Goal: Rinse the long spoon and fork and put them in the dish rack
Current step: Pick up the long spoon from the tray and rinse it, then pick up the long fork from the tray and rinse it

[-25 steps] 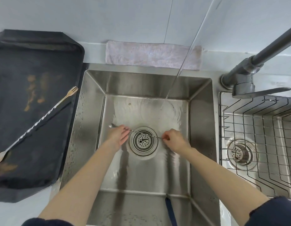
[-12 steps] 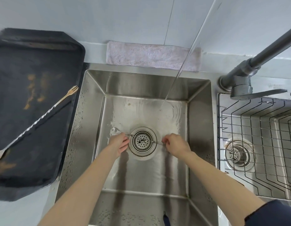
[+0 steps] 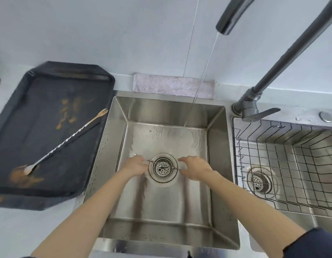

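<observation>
Left hand point(image 3: 134, 165) low in sink point(image 3: 216, 146), fingers curled round long spoon point(image 3: 162, 164), right hand point(image 3: 196, 167) pinching its other end, shaft across drain point(image 3: 163, 167) between both grips, both holds unchanged from a second ago, fork point(image 3: 68, 139) on tray point(image 3: 16, 108) well left of them, camera view now higher.
</observation>
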`<control>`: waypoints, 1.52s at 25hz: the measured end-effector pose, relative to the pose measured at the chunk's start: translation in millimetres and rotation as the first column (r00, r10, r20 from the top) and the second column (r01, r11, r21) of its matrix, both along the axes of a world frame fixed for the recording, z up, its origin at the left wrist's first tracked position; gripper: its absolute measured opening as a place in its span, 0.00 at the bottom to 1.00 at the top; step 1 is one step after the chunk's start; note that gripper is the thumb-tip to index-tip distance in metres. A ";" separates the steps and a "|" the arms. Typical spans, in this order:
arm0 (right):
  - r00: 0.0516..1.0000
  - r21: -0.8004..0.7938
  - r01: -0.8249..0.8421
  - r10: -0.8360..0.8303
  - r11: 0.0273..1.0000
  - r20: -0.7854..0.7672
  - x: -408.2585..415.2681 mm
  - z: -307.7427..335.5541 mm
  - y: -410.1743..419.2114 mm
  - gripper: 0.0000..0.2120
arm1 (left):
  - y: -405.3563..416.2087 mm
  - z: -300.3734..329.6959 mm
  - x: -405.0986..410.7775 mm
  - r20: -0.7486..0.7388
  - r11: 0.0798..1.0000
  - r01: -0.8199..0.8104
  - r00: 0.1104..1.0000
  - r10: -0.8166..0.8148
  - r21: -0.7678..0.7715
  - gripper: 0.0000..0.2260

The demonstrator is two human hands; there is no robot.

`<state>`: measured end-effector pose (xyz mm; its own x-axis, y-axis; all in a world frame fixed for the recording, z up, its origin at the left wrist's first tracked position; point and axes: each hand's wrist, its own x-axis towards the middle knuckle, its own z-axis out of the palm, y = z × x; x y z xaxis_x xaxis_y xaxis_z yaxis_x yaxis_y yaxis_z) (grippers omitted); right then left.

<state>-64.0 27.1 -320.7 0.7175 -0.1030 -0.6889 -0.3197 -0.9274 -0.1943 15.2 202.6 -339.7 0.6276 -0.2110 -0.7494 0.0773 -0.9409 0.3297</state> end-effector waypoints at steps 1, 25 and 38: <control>0.999 -0.010 -0.021 0.021 1.000 0.024 -0.4 8.4 4.8 0.24 | 3.0 7.9 -0.4 0.040 0.999 0.045 0.998 -0.046 0.007 0.17; 0.856 0.100 -0.127 0.058 0.987 0.513 103.6 84.3 187.1 0.17 | 158.4 101.0 82.3 0.505 0.994 0.083 0.857 -0.106 0.069 0.15; 0.720 0.622 0.567 -0.692 0.541 -0.054 156.7 43.7 235.3 0.10 | 177.1 55.1 98.5 0.497 0.990 -0.039 0.862 0.101 -0.134 0.05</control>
